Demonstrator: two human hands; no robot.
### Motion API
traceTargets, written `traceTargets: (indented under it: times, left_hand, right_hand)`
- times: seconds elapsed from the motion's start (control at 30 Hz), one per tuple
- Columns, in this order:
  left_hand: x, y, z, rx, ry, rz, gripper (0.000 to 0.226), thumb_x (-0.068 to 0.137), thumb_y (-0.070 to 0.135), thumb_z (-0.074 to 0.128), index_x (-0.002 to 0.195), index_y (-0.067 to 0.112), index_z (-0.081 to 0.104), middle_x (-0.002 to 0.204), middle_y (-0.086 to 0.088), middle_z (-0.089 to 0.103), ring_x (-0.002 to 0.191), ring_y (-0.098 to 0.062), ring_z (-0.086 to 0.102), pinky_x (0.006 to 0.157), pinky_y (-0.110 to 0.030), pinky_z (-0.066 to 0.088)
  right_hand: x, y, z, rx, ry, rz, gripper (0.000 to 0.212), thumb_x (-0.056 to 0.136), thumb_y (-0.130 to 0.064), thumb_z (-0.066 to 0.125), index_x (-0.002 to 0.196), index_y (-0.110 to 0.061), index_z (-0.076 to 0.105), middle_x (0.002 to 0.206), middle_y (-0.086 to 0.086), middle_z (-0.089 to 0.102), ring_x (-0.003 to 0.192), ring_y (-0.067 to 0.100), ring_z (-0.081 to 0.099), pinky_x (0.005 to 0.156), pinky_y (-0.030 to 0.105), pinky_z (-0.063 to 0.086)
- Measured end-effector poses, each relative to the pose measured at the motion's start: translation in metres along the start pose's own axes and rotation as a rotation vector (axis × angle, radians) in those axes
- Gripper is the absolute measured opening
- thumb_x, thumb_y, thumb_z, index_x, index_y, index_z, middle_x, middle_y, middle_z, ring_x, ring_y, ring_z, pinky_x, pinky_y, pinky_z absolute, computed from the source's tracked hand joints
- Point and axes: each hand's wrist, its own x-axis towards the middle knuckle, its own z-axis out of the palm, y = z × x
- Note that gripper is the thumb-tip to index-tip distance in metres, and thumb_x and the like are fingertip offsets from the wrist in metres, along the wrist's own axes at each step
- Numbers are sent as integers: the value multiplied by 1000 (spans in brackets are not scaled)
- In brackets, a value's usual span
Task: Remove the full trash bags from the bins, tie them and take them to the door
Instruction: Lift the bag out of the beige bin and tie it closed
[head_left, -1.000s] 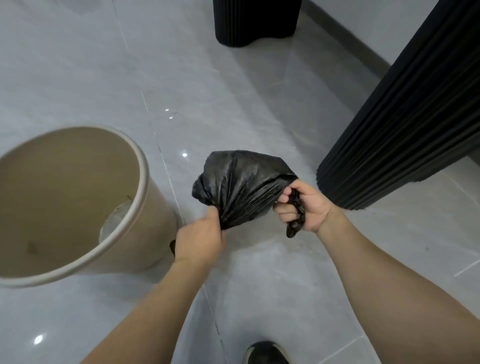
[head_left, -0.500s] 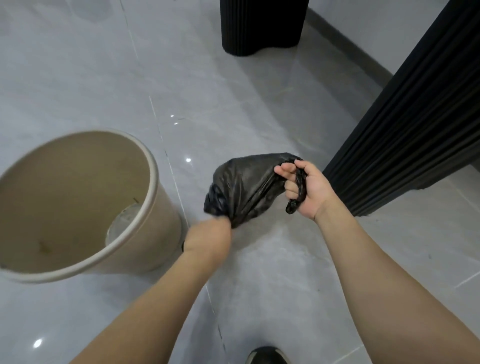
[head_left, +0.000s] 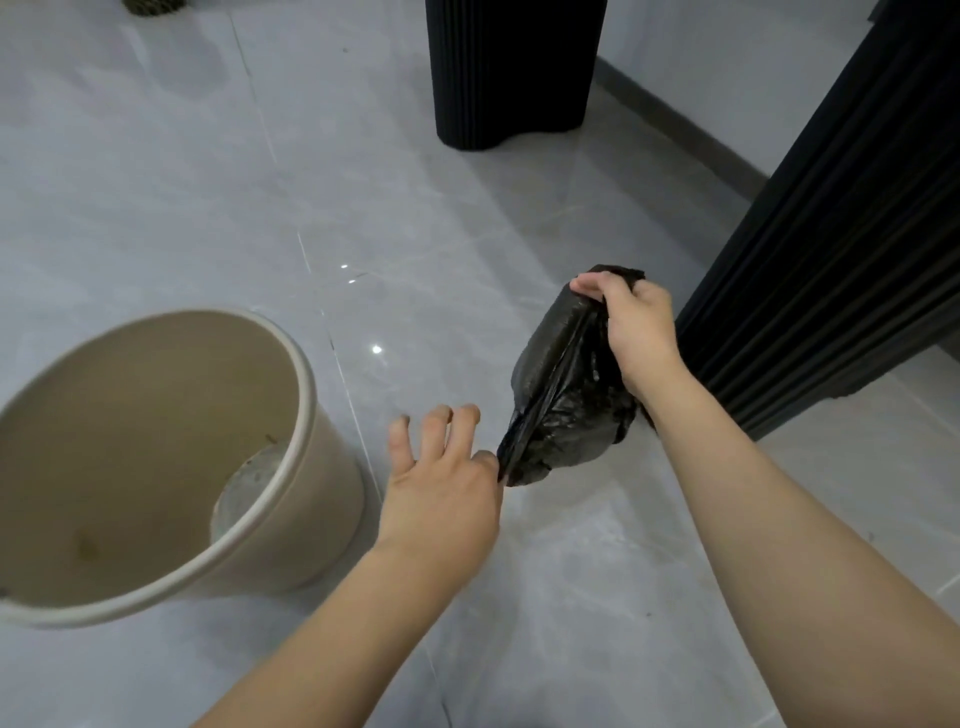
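Grey tiled floor (head_left: 218, 171) under beige bin (head_left: 291, 499), black fluted column (head_left: 511, 67).

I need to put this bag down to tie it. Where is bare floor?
Bare floor lies beyond the beige bin, left of the black pedestal. More lies near the feet, under the forearms. It is tight where the trash bag hangs beside the fluted black base.

Black trash bag (head_left: 566, 395), beige bin (head_left: 291, 519), grey marbled floor (head_left: 156, 182).
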Motion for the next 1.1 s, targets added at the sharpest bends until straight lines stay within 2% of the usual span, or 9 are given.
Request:
traceTargets:
  times: [0.1,0.2,0.3,0.4,0.5,0.67,0.83,0.97,1.1]
  left_hand:
    - [-1,-5,-5,19,-89,0,23,98,28,39,103,20,60,121,-5,48,114,-30,39,99,-47,18]
    - [-4,-6,-7,-54,-287,-45,20,100,31,35,97,16,49,98,-4,64,90,-28,62,70,-32,35]
    - [-12,-11,-4,-80,-326,-88,21,95,37,32,89,18,35,87,-3,61,80,-27,58,64,-31,34]
    - [-16,-24,-9,-76,-231,-60,15,90,33,33,89,20,27,87,-3,59,77,-25,47,66,-34,32]
    - [-18,-39,-18,-74,-169,15,19,87,20,37,88,20,18,92,-1,55,76,-20,39,65,-31,32]
    - [-7,-62,-39,-171,-84,-43,23,82,0,39,81,19,25,69,2,40,56,-13,33,46,-29,21]
    - [13,-67,-46,-214,-43,-82,11,91,5,44,92,15,50,80,0,50,67,-18,47,52,-28,32]
    - [46,-63,-38,-440,-70,-128,15,92,9,45,95,14,59,92,-4,57,79,-21,53,61,-30,41]
    - [61,-42,-20,-1272,-192,-319,21,95,3,44,88,16,58,106,-4,66,90,-13,59,71,-17,44]
  right_hand:
    - [3,-4,-1,-56,-15,8,26,86,-24,52,83,-12,75,84,-2,76,86,11,70,86,29,52]
    - [-10,2,18,-106,-260,195,26,90,-14,49,75,-6,69,69,3,75,70,15,67,76,26,54]
    - [-40,25,36,-89,-513,326,28,91,-10,47,77,2,68,66,9,74,46,8,62,43,13,44]
    - [-58,53,42,-40,-601,457,26,91,-15,49,94,1,69,84,11,76,36,5,44,36,14,34]
    - [-71,72,49,-20,-714,540,29,90,-16,47,108,-3,66,98,9,75,42,4,44,41,13,37]
    - [-88,70,54,-15,-902,688,50,89,-26,37,121,5,61,96,13,64,54,13,44,51,19,39]
    - [-89,47,38,-146,-1087,757,65,87,-58,50,119,-3,64,117,12,67,106,27,64,94,34,48]
    - [-88,10,30,-748,-1278,585,33,82,-43,67,91,-12,75,90,10,67,84,26,66,79,33,54]
    - [-94,-24,33,-1536,-1106,106,15,70,-30,66,64,-17,69,68,-1,66,63,19,61,54,26,46]
